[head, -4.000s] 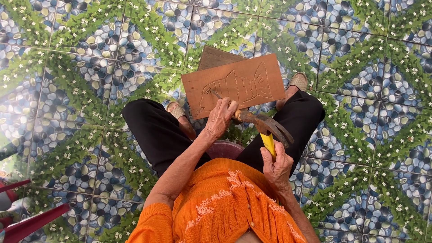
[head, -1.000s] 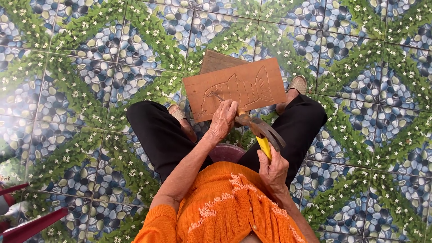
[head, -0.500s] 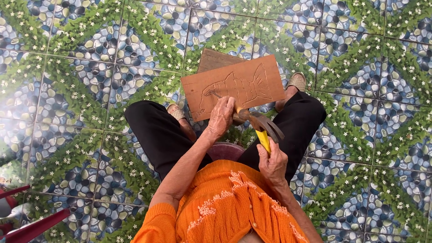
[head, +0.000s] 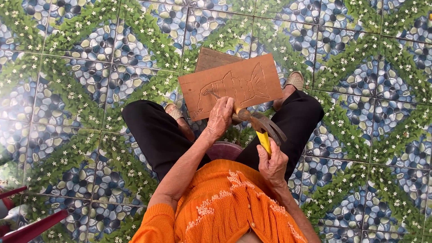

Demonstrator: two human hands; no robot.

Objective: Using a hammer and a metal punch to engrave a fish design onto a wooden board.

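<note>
Carving is under way: left hand [head: 220, 118] pinches a chisel on the board [head: 234, 85]; right hand [head: 271, 164] grips the hammer [head: 263, 126], poised to strike squarely.

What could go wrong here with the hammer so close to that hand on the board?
1. The left hand rests on the lower edge of the board, right beside the hammer head; a slightly off strike could hit the fingers.
2. The board appears propped on the legs, not clamped, so a blow may shift it and spoil the fish outline.
3. The right hand grips the yellow handle low down, so the head may be harder to control.
</note>
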